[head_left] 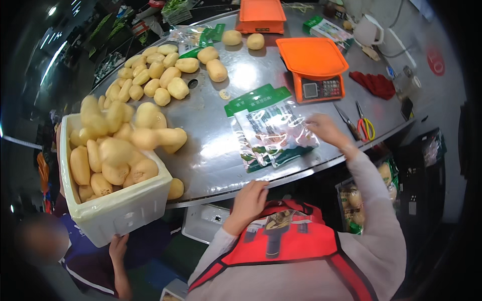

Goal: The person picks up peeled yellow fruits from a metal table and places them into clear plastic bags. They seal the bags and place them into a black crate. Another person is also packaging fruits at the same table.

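Flat plastic bags [273, 133] with green tops lie overlapped on the steel table in front of me. My right hand [329, 131] is at their right edge, fingers bent and closed on the edge of a bag. By the table's front edge my left hand [250, 203] holds nothing, its fingers loosely extended. To the left, a person's hand [118, 247] supports a white foam box [125, 208], tilted over the table corner and heaped with pale lotus roots [114, 158]. Some roots at its top are blurred. A pile of lotus roots [150, 75] lies beyond it.
An orange scale [314, 57] stands beyond the bags, with another orange scale [261, 17] farther back. A knife [346, 120], yellow-and-red-handled scissors [365, 125] and a dark red cloth [374, 84] lie at right. Filled bags [354, 203] sit below the table edge.
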Available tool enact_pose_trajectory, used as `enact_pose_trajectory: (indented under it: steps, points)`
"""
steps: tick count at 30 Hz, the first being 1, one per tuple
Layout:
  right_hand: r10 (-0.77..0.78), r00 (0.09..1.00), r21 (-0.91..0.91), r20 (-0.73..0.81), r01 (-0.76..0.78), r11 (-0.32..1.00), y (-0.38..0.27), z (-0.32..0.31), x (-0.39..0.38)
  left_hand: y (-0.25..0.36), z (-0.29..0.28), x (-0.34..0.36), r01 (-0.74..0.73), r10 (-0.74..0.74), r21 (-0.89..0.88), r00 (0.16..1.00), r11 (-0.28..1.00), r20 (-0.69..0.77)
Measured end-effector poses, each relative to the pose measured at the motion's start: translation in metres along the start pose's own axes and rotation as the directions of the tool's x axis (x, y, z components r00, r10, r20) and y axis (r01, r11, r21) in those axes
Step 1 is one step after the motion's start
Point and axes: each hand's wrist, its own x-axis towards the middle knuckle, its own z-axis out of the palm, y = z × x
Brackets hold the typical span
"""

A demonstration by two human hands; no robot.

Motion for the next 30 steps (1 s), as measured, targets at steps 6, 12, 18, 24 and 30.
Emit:
enact_pose_trajectory:
  steps: [6,12,18,24,30]
  points:
    - [-0.11,0.993,-0.17,0.04,0.115,0.979,-0.054,0.15,0.197,-0.068,-0.062,-0.051,0.375,-0.376,-0.068,0.867,0.924,-0.327]
    - [0.203,0.968,-0.111,-0.146,-0.22,0.969,-0.047,0.215,0.272,-0.129,-0.06,-0.063,0.536,-0.809,-0.735,0.586,0.415,-0.03]
    - [0.03,0.993,-0.162,-0.118,-0.049,0.986,-0.057,0.208,0.272,-0.104,-0.028,-0.002,0.401,-0.422,-0.284,0.907,0.871,-0.014]
    - [0.074,0.996,-0.065,-0.049,-0.077,0.995,-0.052,0.215,0.287,-0.09,-0.015,0.047,0.256,-0.216,-0.219,0.957,0.942,0.192]
    - [0.037,0.997,-0.034,-0.074,-0.039,0.999,-0.053,0.216,0.298,-0.053,0.029,0.076,0.097,-0.073,-0.077,0.962,0.992,0.263]
